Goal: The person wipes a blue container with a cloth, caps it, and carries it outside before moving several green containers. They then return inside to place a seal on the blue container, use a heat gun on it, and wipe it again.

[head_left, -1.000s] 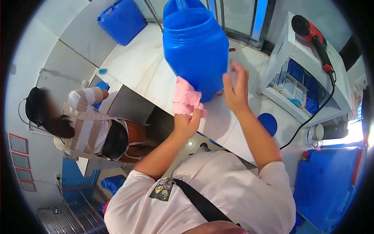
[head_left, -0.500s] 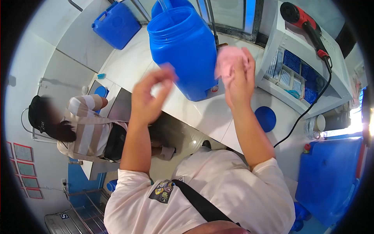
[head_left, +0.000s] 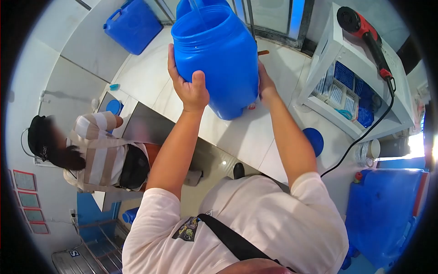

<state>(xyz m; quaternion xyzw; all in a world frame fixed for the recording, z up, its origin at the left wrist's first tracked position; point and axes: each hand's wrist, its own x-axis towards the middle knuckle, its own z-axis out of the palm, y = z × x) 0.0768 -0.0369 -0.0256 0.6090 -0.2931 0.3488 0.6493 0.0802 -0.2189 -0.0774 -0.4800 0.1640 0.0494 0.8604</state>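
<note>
A blue plastic barrel (head_left: 223, 68) with a wide, threaded open mouth stands on the white tiled counter (head_left: 242, 137). My left hand (head_left: 190, 91) grips its left side, fingers round the wall and thumb raised on the near face. Against the right side presses my right hand (head_left: 266, 84), its fingers mostly hidden behind the barrel. A clear, tube-like thing (head_left: 197, 10) shows at the mouth. The pink cloth is out of sight. To the right lies a round blue lid (head_left: 313, 141).
A blue jerrycan (head_left: 133, 26) stands at back left. At right, a white shelf unit (head_left: 315, 98) holds baskets, with a red-and-black heat gun (head_left: 360, 27) on top and its black cord (head_left: 360, 140) hanging down. Another person (head_left: 98, 146) works at left. A large blue container (head_left: 383, 210) stands lower right.
Both hands have come onto the barrel's sides; the left was in the air beside it. The pink cloth that was in my right hand no longer shows. The barrel looks slightly shifted.
</note>
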